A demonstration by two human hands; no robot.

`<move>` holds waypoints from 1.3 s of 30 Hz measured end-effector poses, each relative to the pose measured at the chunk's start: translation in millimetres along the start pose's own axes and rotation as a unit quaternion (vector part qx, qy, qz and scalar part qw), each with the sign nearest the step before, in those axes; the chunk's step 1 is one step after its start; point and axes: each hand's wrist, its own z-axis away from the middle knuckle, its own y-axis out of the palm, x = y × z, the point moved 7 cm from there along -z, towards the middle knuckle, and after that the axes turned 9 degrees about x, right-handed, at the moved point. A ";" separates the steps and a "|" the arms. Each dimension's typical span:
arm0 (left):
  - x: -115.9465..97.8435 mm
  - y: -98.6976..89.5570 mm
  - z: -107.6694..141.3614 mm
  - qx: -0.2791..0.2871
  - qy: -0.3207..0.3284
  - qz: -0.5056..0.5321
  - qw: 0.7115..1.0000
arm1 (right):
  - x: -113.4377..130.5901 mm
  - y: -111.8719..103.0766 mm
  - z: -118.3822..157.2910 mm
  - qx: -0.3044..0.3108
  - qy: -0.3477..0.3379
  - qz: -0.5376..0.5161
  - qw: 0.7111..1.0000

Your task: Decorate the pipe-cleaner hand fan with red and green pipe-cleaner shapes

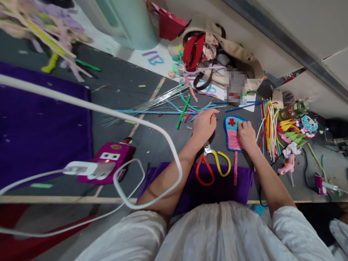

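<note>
A flat blue-and-pink fan-shaped piece (233, 139) with a blue rim, a red flower and a pink stem lies on the dark table. My right hand (247, 135) rests at its right edge, fingers bent together over a small green bit; whether they grip it is too small to tell. To the left of the piece, my left hand (205, 124) is over the table near purple and blue pipe cleaners (208, 107), its fingers bent and partly hidden. Below that hand lie scissors (208, 156) with one red and one yellow handle, their blades partly covered by the hand.
Pipe cleaners (269, 127) in many colours lie right, near a glass jar (300, 106) and a pink glue gun (286, 165). A fabric bag (251, 59) stands behind. A purple power strip (111, 156) and looping white cable (136, 119) are left.
</note>
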 end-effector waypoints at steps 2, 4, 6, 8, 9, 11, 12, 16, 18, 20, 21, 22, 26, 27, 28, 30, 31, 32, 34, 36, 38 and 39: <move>0.2 0.6 -0.1 0.002 0.000 0.000 1.000 | 0.1 0.4 -0.1 0.000 -0.001 0.006 1.000; -0.1 0.9 -0.1 0.005 0.001 0.001 1.000 | 0.3 0.8 -0.2 0.001 -0.002 0.012 1.000; -0.5 1.0 0.0 0.008 0.000 0.002 1.000 | 0.7 0.6 0.0 -0.002 -0.005 0.013 1.000; -0.7 0.8 0.2 0.009 -0.003 0.000 1.000 | 0.8 0.2 0.4 -0.006 -0.005 0.011 1.000; -0.8 0.6 0.3 0.009 -0.005 0.000 1.000 | 0.7 0.2 0.6 -0.008 -0.005 0.010 1.000; -1.5 0.7 0.8 0.010 -0.006 -0.001 1.000 | 0.3 0.4 0.9 -0.010 -0.001 0.009 1.000; -2.1 1.1 1.0 0.011 -0.005 -0.001 1.000 | 0.2 0.7 1.0 -0.010 0.001 0.008 1.000; -6.3 5.8 2.6 0.025 0.006 -0.001 1.000 | 0.4 1.4 0.8 -0.012 0.000 0.000 1.000; -9.6 9.3 3.6 0.035 0.019 -0.003 0.999 | 0.6 1.7 0.7 -0.013 -0.002 -0.004 1.000; -13.1 12.7 4.6 0.045 0.034 -0.006 0.998 | 0.5 1.9 0.8 -0.014 -0.002 -0.005 1.000; -14.5 14.1 5.1 0.050 0.040 -0.007 0.998 | 0.4 1.9 1.1 -0.016 -0.001 -0.005 1.000; -15.6 15.2 5.5 0.055 0.045 -0.008 0.997 | 0.3 1.7 1.5 -0.017 -0.001 -0.006 1.000; -18.5 15.5 6.3 0.061 0.057 -0.008 0.996 | 0.5 0.8 3.1 -0.021 -0.005 -0.017 1.000; -18.8 15.0 6.4 0.061 0.057 -0.007 0.996 | 0.5 0.7 3.4 -0.019 -0.004 -0.019 1.000; -18.9 14.7 6.4 0.061 0.056 -0.007 0.996 | 0.5 0.7 3.6 -0.016 -0.002 -0.021 1.000; -18.6 14.8 6.4 0.065 0.053 -0.009 0.996 | 0.6 0.6 3.9 -0.009 0.001 -0.023 1.000; -18.4 15.2 6.3 0.067 0.052 -0.010 0.996 | 0.6 0.3 4.1 -0.008 0.002 -0.024 1.000; -18.2 15.7 6.3 0.069 0.052 -0.011 0.996 | 0.3 -0.2 4.5 -0.009 0.003 -0.027 1.000; -17.6 16.4 6.4 0.071 0.055 -0.012 0.996 | -1.6 -1.3 5.5 -0.015 0.005 -0.044 0.999; -16.4 16.4 6.5 0.070 0.058 -0.013 0.996 | -5.6 -1.6 6.4 -0.025 0.006 -0.080 0.996; -14.5 15.3 6.5 0.067 0.055 -0.013 0.996 | -11.4 -0.7 6.8 -0.038 0.005 -0.135 0.990; -13.4 14.7 6.5 0.066 0.051 -0.012 0.996 | -14.5 0.2 6.6 -0.045 0.005 -0.166 0.985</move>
